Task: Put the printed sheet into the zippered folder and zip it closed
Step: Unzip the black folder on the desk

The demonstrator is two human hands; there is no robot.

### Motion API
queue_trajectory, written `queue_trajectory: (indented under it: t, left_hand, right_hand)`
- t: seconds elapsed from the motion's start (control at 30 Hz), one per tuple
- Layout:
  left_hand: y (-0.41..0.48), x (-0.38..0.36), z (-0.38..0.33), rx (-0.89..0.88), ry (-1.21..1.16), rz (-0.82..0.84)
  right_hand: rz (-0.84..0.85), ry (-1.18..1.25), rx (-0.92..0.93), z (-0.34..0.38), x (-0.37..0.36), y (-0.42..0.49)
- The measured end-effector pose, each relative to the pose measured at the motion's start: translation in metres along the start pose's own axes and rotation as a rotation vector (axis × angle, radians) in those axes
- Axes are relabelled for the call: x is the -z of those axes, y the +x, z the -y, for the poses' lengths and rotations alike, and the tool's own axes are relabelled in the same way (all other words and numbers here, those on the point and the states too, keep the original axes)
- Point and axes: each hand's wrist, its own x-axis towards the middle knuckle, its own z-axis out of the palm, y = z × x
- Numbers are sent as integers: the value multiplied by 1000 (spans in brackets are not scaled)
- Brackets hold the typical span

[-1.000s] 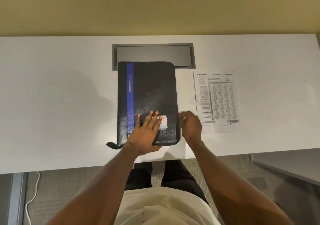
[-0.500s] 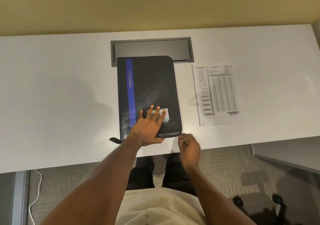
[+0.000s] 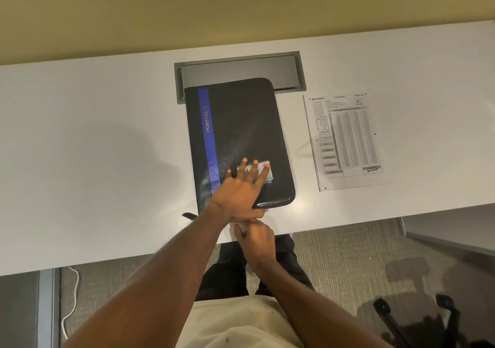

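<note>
Head view: the zippered folder (image 3: 238, 144) lies closed on the counter (image 3: 93, 146), long axis running away from the person. The left hand (image 3: 241, 189) presses flat, fingers (image 3: 242, 168) spread, on its near end. The right hand (image 3: 255, 240) pinches at the near edge, presumably the zipper pull; I cannot tell what it grips. The printed sheet (image 3: 345, 138) lies well right of both hands.

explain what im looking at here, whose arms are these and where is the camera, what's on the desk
The camera sits on a person's head, looking down at their own arms. There is no robot. The left hand presses flat on a closed black zippered folder with a blue stripe reading PORTFOLIO, on a white desk. The right hand is pinched at the folder's near edge; what it grips is hidden, possibly the zipper pull. The printed sheet lies flat to the folder's right, not touching it. A grey cable hatch sits behind the folder.
</note>
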Motion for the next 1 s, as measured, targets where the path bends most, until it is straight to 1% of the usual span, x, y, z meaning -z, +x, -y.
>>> queue_trajectory:
  t: [0.07,0.13,0.3,0.37,0.4,0.43,0.47,0.5,0.57,0.6,0.63,0.67,0.7,0.73,0.77,0.83,0.87,0.93,1.0]
  left_hand:
    - [-2,-1,0,-8,-13,-29]
    - [-4,-1,-1,-7,-35,-43]
    - [-13,-2,4,2,-70,-67]
    - [-17,-2,7,-4,-94,-59]
    - [-19,-1,8,-8,-104,-55]
    - [-21,0,9,-10,-111,-55]
    - [-23,1,9,-12,-118,-59]
    - [-25,1,9,-14,-129,-67]
    - [-31,2,10,-9,-167,-88]
    - [-34,2,11,-2,-182,-104]
    - [-37,2,11,12,-193,-118]
    - [-39,1,11,29,-203,-128]
    - [-41,0,10,46,-215,-136]
    - [-42,-2,8,64,-234,-145]
    - [-45,-2,6,80,-259,-154]
    - [-51,-1,2,103,-293,-182]
    - [-53,1,1,103,-291,-222]
    - [-57,9,1,91,-306,-317]
    - [-57,30,5,128,-452,-420]
  right_hand:
    - [30,-106,65,14,-11,3]
    - [98,-155,90,25,-23,5]
    - [240,-57,81,33,-41,3]
    - [358,13,38,24,-32,-1]
    - [390,56,6,15,-24,-2]
    - [372,101,-43,6,-14,-2]
    - [295,157,-120,-4,-2,-1]
    - [164,243,-232,-12,14,3]
    - [-119,501,-470,-23,52,19]
    - [-189,653,-530,-23,73,29]
    - [-195,800,-525,-21,93,40]
    - [-151,922,-477,-17,112,51]
    - [-92,1003,-423,-11,128,61]
    - [-34,1026,-376,-4,142,69]
    - [10,990,-343,2,151,75]
    - [61,819,-308,11,163,82]
    - [69,736,-294,15,166,85]
    - [39,584,-257,23,171,86]
    - [-40,455,-184,38,174,82]
